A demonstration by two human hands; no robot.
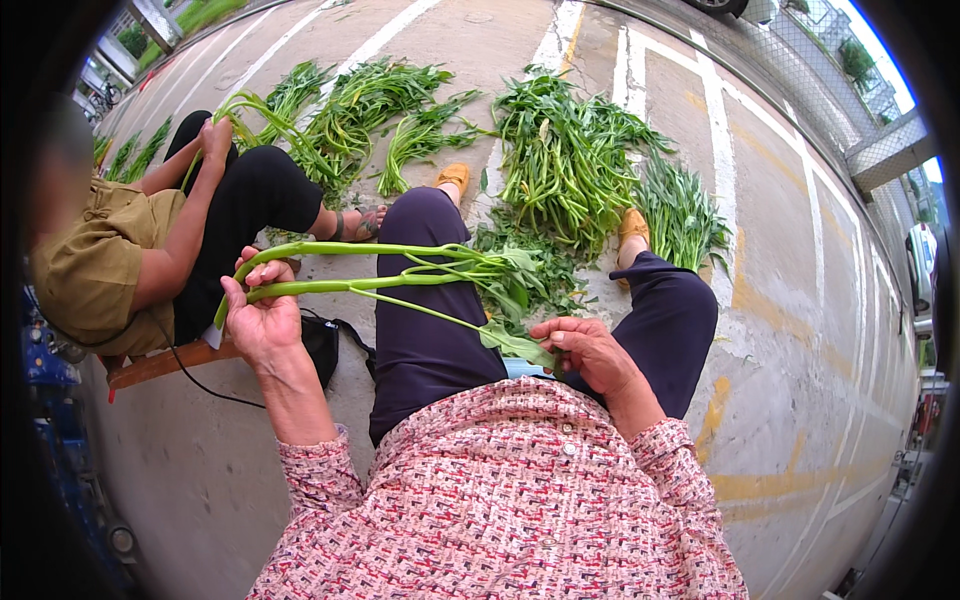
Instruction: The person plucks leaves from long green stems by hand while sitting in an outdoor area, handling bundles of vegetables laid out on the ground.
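Fingers [270, 271] of the left hand [262, 315] and right hand [600, 358] are both closed. On the pavement [785, 385] lies a big heap of greens [565, 155]; over the left thigh [425, 345] stretch long stalks [345, 286], gripped by the left hand; the right pinches a leaf [515, 344] on a thin stem [425, 307].

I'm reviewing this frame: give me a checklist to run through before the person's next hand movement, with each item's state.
1. Left hand has a hold on the green stems: ok, near their thick ends.
2. Right hand has a hold on the leaf: ok, at its tip side.
3. Leaf separated from the stems: not ok, its thin stalk runs back to them.
4. Co-worker's hand clear of both hands: ok, it is apart at upper left.
5. Underside of the large leafy pile sound: cannot tell, it is hidden.
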